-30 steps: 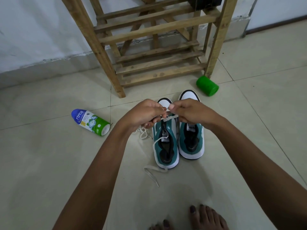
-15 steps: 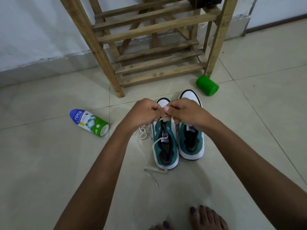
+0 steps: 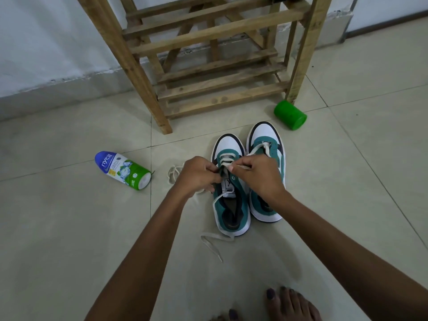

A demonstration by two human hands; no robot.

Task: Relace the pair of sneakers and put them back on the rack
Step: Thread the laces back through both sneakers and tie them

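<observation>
Pale floor tiles (image 3: 69,228) are carrying everything, with a slatted wooden rack (image 3: 208,72) standing against the white wall behind. Compared with a second ago, both hands are sitting lower over the shoes, so the white toe caps, hidden before, are now showing, and the camera is looking from closer in. The left sneaker (image 3: 231,205) and the right sneaker (image 3: 266,154) are standing side by side on the floor just in front of the rack, toes pointing toward it, green and white, touching along their inner sides. The left hand (image 3: 196,174) is curling its fingers (image 3: 214,169) tightly at the left edge of the left sneaker's tongue, pinching what looks like the eyelet flap or the lace there; which of the two cannot be told. The right hand (image 3: 259,172) is pinching the cream lace (image 3: 225,158) between thumb and forefinger just above the tongue, a stiff lace tip poking out to the right. A loose run of that lace is trailing over the sneaker's left side and onto the floor by the heel, and another loop is lying on the tiles to the left of the left hand. A powder bottle (image 3: 122,170) is lying on its side well to the left, a green cup (image 3: 290,115) is lying tipped by the rack's right leg, and bare toes (image 3: 287,302) are showing at the bottom edge.
</observation>
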